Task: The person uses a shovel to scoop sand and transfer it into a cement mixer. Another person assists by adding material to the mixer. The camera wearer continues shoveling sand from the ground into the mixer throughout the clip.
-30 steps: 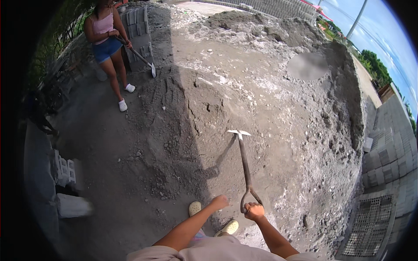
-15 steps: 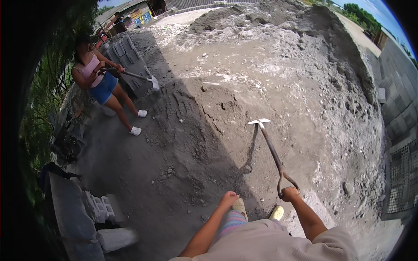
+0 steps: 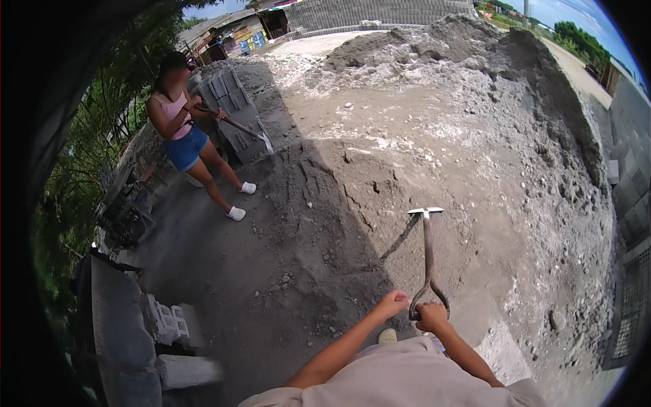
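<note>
Since the preceding frame the left hand (image 3: 393,303) has moved closer to the shovel (image 3: 428,247). From left: a hollow block (image 3: 164,317); a co-worker (image 3: 184,146) holding a second shovel (image 3: 245,127) with both hands; the left hand, fingers loosely open and empty, just beside the handle (image 3: 430,278); the shovel, its blade (image 3: 427,211) apparently resting on the sand (image 3: 478,217); the right hand (image 3: 432,317), fingers wrapped around the handle's end, presumably for control along the shaft. No container can be made out.

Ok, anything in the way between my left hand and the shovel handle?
Nothing visible stands between your left hand and the shovel handle; they appear close together in this view. Your right hand grips its near end.
</note>
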A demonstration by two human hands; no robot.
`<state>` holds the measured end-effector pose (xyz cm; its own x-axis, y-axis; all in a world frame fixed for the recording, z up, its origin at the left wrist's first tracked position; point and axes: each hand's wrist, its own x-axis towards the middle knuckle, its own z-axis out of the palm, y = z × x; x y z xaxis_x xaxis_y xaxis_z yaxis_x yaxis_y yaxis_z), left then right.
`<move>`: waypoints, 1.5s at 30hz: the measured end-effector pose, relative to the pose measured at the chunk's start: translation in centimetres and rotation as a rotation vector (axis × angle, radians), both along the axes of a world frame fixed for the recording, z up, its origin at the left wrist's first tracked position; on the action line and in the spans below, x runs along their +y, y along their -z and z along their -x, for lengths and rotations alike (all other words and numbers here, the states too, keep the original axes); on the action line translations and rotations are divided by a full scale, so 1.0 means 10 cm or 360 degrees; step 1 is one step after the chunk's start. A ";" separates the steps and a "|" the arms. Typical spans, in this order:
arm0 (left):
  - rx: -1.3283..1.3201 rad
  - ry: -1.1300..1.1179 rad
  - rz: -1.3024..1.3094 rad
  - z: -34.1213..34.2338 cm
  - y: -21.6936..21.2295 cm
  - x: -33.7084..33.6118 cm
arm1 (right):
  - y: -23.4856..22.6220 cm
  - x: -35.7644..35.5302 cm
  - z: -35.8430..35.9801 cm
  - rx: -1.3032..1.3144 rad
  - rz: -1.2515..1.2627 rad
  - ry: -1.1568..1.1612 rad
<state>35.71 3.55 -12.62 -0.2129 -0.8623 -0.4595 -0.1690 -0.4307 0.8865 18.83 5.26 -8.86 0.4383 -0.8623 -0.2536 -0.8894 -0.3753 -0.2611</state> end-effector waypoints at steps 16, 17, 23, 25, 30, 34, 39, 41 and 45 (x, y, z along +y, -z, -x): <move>-0.0038 -0.0325 -0.0253 1.54 0.52 0.09 | -0.03 -0.09 1.25 -0.0130 -0.0200 -0.0167; 0.0211 -0.0295 -0.0397 1.74 -0.06 0.10 | -0.03 -0.15 1.46 -0.0175 -0.0149 -0.0125; 0.0321 -0.0840 -0.0167 2.45 -1.02 0.09 | -0.97 -0.33 2.04 -0.0441 0.0057 -0.0203; 0.0550 -0.0951 -0.0103 2.58 -1.21 0.21 | -1.35 -0.17 2.20 -0.0573 0.0084 -0.0179; 0.0679 -0.0910 -0.0113 3.00 -1.29 0.23 | -1.32 -0.07 2.67 -0.0831 -0.0004 0.0071; 0.0610 -0.0932 -0.0313 3.36 -0.70 -0.05 | -1.17 -0.19 3.09 -0.0811 -0.0238 0.0255; 0.0469 -0.0520 -0.0492 3.77 -0.04 -0.72 | -1.30 -0.50 3.46 -0.0924 -0.0244 0.0343; -0.0074 -0.0606 0.0006 3.89 0.39 -0.98 | -1.37 -0.70 3.57 -0.0884 -0.0297 0.0259; -0.0776 -0.0693 0.0719 4.23 0.57 -1.89 | -1.53 -1.14 3.91 -0.0821 -0.0345 0.0262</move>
